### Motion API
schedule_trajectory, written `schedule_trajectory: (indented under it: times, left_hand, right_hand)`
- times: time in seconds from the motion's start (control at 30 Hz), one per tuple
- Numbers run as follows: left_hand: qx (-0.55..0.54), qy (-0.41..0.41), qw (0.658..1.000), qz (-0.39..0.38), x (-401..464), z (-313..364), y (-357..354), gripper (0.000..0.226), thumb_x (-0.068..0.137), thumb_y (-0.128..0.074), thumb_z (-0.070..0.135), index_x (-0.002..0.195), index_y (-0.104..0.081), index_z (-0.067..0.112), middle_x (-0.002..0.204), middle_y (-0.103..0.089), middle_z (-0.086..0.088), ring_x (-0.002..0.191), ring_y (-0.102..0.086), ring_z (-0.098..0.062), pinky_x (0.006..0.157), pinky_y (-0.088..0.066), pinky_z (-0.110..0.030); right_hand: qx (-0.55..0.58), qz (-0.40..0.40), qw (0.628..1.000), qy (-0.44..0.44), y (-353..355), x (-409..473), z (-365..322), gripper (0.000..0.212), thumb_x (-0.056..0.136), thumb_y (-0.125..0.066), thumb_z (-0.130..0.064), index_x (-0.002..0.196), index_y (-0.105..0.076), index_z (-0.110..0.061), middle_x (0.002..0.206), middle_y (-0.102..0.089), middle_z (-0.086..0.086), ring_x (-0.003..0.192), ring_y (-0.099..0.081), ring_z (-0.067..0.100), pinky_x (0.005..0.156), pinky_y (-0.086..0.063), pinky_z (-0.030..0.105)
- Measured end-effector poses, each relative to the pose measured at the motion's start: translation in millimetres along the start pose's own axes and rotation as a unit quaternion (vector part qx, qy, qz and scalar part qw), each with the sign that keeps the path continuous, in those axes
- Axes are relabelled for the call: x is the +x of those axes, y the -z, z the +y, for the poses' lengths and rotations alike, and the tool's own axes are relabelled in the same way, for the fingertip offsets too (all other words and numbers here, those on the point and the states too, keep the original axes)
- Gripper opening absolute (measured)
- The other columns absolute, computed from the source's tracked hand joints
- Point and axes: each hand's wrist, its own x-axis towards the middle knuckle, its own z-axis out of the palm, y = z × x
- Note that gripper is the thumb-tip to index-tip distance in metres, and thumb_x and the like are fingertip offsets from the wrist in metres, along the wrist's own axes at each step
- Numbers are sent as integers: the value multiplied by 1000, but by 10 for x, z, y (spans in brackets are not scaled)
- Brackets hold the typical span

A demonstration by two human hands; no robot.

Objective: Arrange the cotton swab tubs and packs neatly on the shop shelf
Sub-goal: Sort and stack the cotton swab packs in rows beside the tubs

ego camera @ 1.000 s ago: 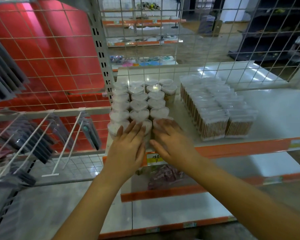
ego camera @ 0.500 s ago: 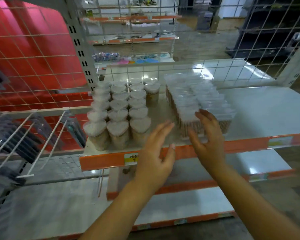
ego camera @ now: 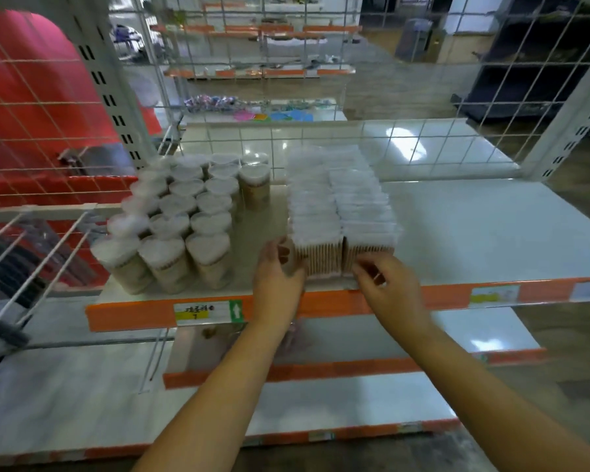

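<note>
Shelf-edge price tag
The price label [ego camera: 209, 312] on the shelf's orange front strip [ego camera: 130, 316] bears blurred handwriting, a "7", and a white arrow on green.
</note>
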Motion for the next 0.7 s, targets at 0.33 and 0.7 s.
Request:
schedule_trajectory:
  times: [0.33,0.7]
  left_hand:
    - [26,-4,999,-26,75,-78,-39,31,81,-70,26,107,-59,14,103,-64,-6,94,-60,-19,81,-48,-28]
    - [-22,30,998,-57,81,-16,91,20,80,-71,22,92,-56,19,84,-58,11,79,-55,-2,66,-42,-10]
  right_hand:
    - [-2,-69,997,30,-177,-24,-62,17,86,-62,-11,102,-68,-7,96,-67,6,75,-51,5,64,-36,0]
    - [33,-84,996,4,-155,5,-77,14,86,-61,-12,98,-70,-10,90,-67,1,75,-55,6,64,-38,4]
